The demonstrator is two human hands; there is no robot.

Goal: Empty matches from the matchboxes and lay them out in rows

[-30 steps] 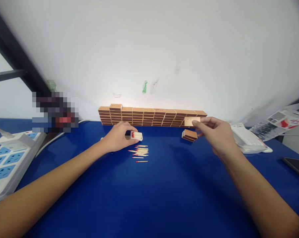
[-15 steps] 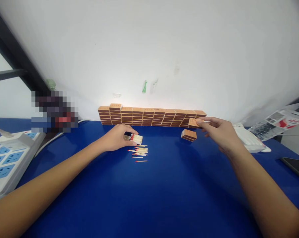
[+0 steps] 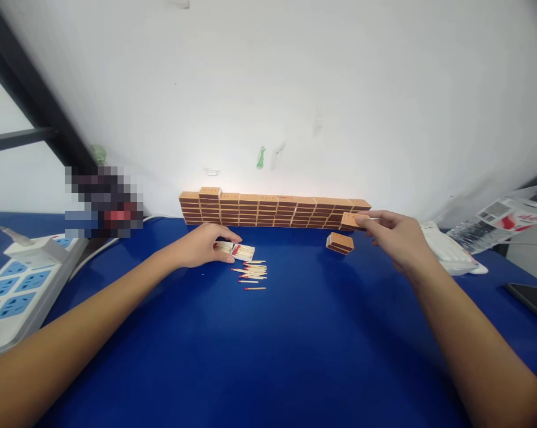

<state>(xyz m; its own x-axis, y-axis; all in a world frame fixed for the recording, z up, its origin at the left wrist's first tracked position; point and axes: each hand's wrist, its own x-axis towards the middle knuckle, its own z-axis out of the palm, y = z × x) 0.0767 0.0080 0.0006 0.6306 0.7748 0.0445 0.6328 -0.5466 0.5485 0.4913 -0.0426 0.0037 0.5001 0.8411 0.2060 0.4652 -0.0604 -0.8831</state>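
My left hand [image 3: 202, 245] is curled round a small white matchbox tray [image 3: 223, 247] of matches on the blue table, thumb at its near side and fingers at its far side. Against its right end lies a second open tray [image 3: 243, 252], also filled with red-tipped matches. Loose matches [image 3: 253, 272] are scattered just in front. My right hand [image 3: 387, 235] pinches an orange-brown matchbox [image 3: 352, 221] between thumb and fingers, in front of the right end of a long wall of stacked matchboxes [image 3: 268, 212]. Nearer to me stand two stacked matchboxes [image 3: 340, 243].
One extra matchbox [image 3: 210, 192] tops the wall's left part. A power strip [image 3: 16, 285] with a plugged-in adapter lies at the left. White packages [image 3: 447, 252] and a dark phone [image 3: 531, 303] are at the right. A white room wall rises behind.
My left hand has shifted slightly left, and more of the left tray shows between its thumb and fingers. My right hand keeps its matchbox in nearly the same place.
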